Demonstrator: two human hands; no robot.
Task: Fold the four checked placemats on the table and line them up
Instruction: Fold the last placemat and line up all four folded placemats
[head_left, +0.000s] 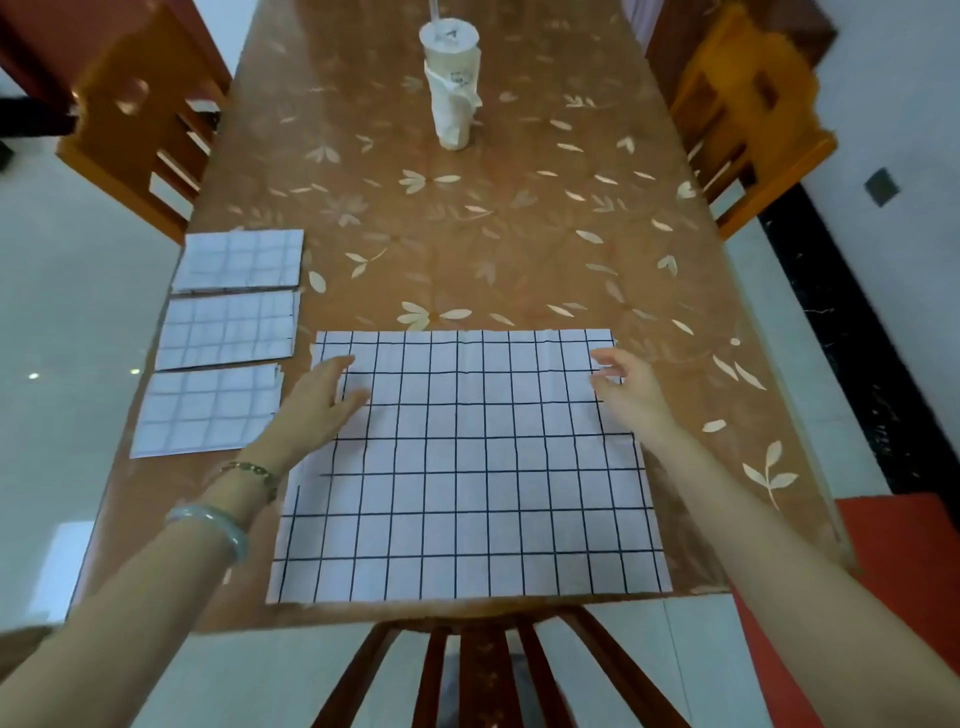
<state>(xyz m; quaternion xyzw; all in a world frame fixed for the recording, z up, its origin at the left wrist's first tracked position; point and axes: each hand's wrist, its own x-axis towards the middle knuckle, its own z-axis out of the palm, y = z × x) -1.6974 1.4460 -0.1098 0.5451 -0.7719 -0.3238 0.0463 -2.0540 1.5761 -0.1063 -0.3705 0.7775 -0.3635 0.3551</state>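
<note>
A large unfolded white placemat (467, 467) with a black grid lies flat in front of me at the table's near edge. Three folded checked placemats sit in a column along the left edge: the far one (239, 260), the middle one (228, 330) and the near one (205, 410). My left hand (322, 400) lies over the mat's upper left part with fingers stretched toward the far left corner. My right hand (631, 387) hovers at the upper right corner, fingers relaxed and slightly bent, holding nothing that I can see.
The brown table (467, 234) has a leaf pattern. A white cup with a straw, in a plastic bag (452, 83), stands far at the middle. Wooden chairs stand at the left (135, 130), right (753, 114) and near side (483, 670).
</note>
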